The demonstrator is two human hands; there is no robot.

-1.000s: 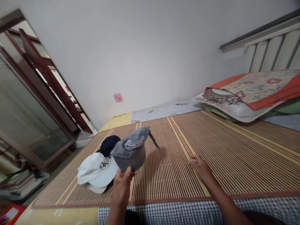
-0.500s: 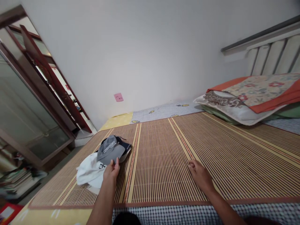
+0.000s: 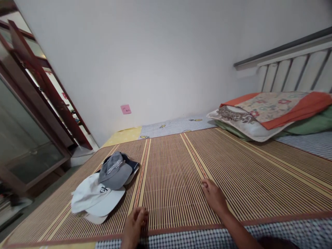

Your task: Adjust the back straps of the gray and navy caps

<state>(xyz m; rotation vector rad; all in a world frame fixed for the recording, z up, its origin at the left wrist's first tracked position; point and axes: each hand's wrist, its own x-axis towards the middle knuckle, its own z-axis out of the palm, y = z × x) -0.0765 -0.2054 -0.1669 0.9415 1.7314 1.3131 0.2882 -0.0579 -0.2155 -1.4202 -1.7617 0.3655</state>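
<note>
My left hand (image 3: 133, 224) hovers near the front edge of the bamboo mat (image 3: 168, 176), its fingers loosely curled with nothing seen in them. To its left lie several caps in an overlapping pile. A grey cap (image 3: 115, 171) with lettering rests on top, partly over a white cap (image 3: 97, 195) with a dark logo. Behind the grey one, a dark navy cap (image 3: 133, 165) shows only in part. My right hand (image 3: 214, 197) is near a tan stripe of the mat, fingers curled in and holding nothing visible. Neither hand touches the caps.
Stacked pillows (image 3: 238, 126) with an orange floral cover (image 3: 275, 107) lie at the right, by a white radiator (image 3: 293, 74). A pale wall (image 3: 160, 69) with a pink note (image 3: 126, 109) rises behind the bed. On the left is a glass-panelled door (image 3: 28, 145).
My left hand has let go of the grey cap's brim and drawn back toward the mat's front edge, its fingers curling. The right hand stays almost in place. The view has shifted slightly.
</note>
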